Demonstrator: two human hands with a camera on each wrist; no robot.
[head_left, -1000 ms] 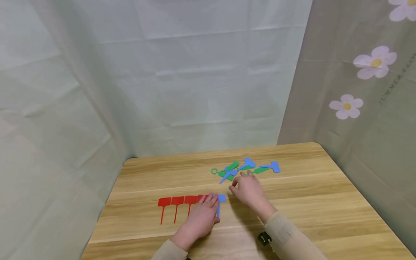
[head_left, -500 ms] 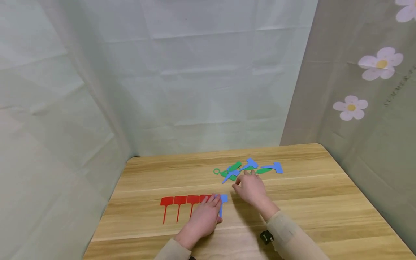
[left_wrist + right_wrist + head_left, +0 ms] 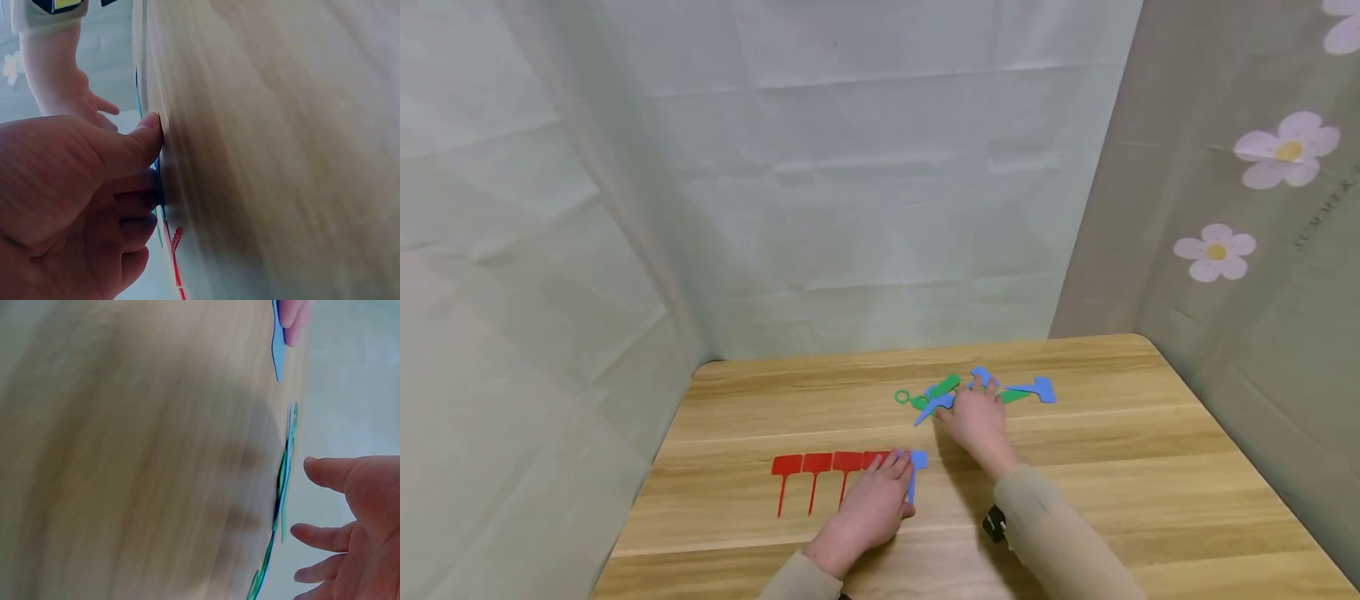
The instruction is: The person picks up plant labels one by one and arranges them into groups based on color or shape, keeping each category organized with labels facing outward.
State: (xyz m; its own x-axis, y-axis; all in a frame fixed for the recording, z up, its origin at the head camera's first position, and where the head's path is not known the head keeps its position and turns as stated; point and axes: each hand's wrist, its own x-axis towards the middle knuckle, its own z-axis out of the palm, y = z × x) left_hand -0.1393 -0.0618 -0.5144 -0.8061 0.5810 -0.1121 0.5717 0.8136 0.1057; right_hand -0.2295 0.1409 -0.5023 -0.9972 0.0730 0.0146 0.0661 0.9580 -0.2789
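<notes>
My left hand [image 3: 874, 504] lies with extended fingers over the right part of a row of T-shaped plant labels. Several red labels [image 3: 787, 464] stand side by side there, with a blue label [image 3: 921, 460] at the right end; my fingers partly cover the row. Beyond it, my right hand [image 3: 977, 421] hovers over a loose pile, covering part of it. In the right wrist view its fingers [image 3: 325, 537] are spread and hold nothing. The pile mixes blue T-shaped labels [image 3: 934, 406] and green tags [image 3: 945, 385], one of which shows a ring end [image 3: 902, 397].
At the pile's right side lies another blue label [image 3: 1045, 389], its stem pointing left. The wooden table [image 3: 722, 417] ends at a back edge against a pale cloth wall [image 3: 880, 208]. A flower-printed cloth [image 3: 1217, 250] hangs at the right.
My right hand has moved forward over the pile, and its fingers have spread out over the labels. The left hand stays on the row. The head view has shifted slightly.
</notes>
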